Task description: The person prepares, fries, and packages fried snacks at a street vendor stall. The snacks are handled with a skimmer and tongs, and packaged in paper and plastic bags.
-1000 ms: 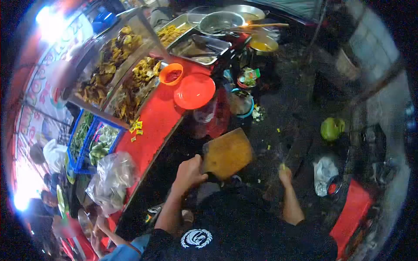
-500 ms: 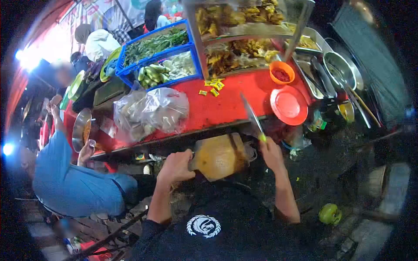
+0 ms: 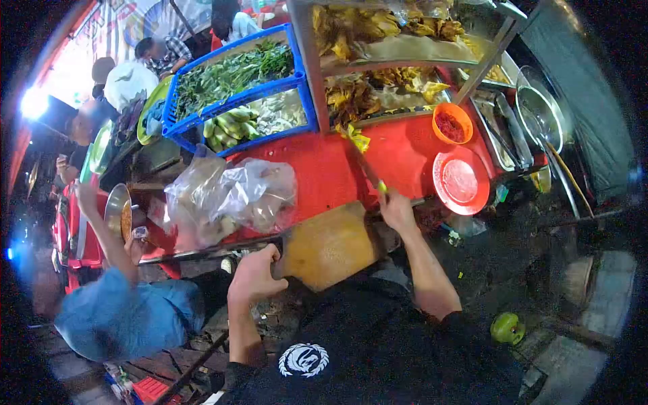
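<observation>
My right hand [image 3: 398, 214] is closed around the yellow-green handle of a knife [image 3: 368, 169]. Its blade points away over the red tabletop, the tip by the small yellow packets [image 3: 356, 138]. In front of my body, close to the table edge, a worn wooden cutting board [image 3: 329, 246] lies bare. My left hand [image 3: 256, 275] is just left of the board, thumb and forefinger apart in a C shape with a dark gap between them. Its other fingers are partly hidden.
On the red table [image 3: 324, 172] are a clear plastic bag [image 3: 233, 202], blue crates [image 3: 233, 101] of greens, a glass case [image 3: 378, 118] of fried pieces, an orange bowl [image 3: 452, 125] and red plates [image 3: 460, 181]. A blue-clad person [image 3: 128, 310] sits at left.
The knife has swung left and forward, its tip now by the yellow packets. The board lies closer to the table, and my left hand has come off its edge. The view has shifted.
</observation>
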The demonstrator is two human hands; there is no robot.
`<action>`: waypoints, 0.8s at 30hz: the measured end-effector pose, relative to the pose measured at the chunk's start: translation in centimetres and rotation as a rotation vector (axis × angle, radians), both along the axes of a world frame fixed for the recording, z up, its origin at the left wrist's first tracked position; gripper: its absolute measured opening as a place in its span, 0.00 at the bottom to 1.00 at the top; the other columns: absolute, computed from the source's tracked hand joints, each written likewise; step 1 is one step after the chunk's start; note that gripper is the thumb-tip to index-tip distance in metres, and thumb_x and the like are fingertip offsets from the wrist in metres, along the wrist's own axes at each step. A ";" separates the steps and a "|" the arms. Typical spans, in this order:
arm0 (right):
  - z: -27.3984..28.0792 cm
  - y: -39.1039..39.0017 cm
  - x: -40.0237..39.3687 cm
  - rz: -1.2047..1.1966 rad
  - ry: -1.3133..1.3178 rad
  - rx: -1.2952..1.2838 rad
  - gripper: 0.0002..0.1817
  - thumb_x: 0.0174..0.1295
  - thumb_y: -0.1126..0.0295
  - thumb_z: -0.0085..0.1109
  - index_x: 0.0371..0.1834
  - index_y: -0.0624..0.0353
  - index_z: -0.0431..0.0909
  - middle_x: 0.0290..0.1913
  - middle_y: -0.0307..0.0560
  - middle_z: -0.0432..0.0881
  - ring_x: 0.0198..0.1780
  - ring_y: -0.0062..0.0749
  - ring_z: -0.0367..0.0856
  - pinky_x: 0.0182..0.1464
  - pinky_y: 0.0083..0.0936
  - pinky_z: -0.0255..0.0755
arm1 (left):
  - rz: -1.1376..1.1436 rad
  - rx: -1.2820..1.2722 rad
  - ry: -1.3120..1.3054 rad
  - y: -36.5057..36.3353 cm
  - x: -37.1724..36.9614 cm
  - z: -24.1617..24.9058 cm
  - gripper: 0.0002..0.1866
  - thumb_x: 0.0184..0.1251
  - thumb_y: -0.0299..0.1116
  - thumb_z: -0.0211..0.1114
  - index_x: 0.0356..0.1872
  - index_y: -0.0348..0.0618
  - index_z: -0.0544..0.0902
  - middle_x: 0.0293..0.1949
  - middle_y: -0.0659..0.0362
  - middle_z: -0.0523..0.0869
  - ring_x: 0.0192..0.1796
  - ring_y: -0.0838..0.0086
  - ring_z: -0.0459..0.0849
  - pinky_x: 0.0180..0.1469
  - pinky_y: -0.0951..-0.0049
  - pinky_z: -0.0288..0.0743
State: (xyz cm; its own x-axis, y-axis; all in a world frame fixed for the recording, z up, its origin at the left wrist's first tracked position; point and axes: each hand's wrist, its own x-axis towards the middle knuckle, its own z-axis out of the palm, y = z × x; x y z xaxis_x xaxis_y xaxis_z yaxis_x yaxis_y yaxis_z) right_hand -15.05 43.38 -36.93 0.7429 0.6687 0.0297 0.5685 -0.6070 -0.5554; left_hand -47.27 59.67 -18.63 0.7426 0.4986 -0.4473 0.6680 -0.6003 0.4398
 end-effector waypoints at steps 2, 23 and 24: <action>1.4 -1.6 1.8 -0.092 0.011 -0.019 0.18 0.69 0.57 0.49 0.41 0.64 0.77 0.30 0.71 0.81 0.35 0.68 0.81 0.39 0.57 0.75 | -0.022 0.020 -0.063 1.2 1.8 -0.9 0.29 0.36 0.39 0.75 0.42 0.37 0.76 0.33 0.42 0.83 0.40 0.47 0.83 0.43 0.56 0.76; 12.0 -3.5 15.5 0.425 0.094 -0.291 0.18 0.67 0.55 0.50 0.46 0.57 0.80 0.36 0.66 0.83 0.40 0.63 0.82 0.43 0.55 0.73 | 0.238 0.373 -0.200 1.5 12.4 -12.9 0.25 0.42 0.25 0.73 0.48 0.44 0.81 0.47 0.51 0.81 0.53 0.53 0.80 0.55 0.58 0.76; 14.0 -3.7 15.7 0.322 0.049 -0.369 0.17 0.67 0.55 0.50 0.45 0.56 0.80 0.35 0.65 0.83 0.40 0.63 0.82 0.42 0.55 0.73 | 0.259 0.391 -0.222 1.1 12.7 -12.7 0.25 0.43 0.24 0.73 0.48 0.43 0.81 0.48 0.51 0.81 0.53 0.53 0.80 0.55 0.58 0.76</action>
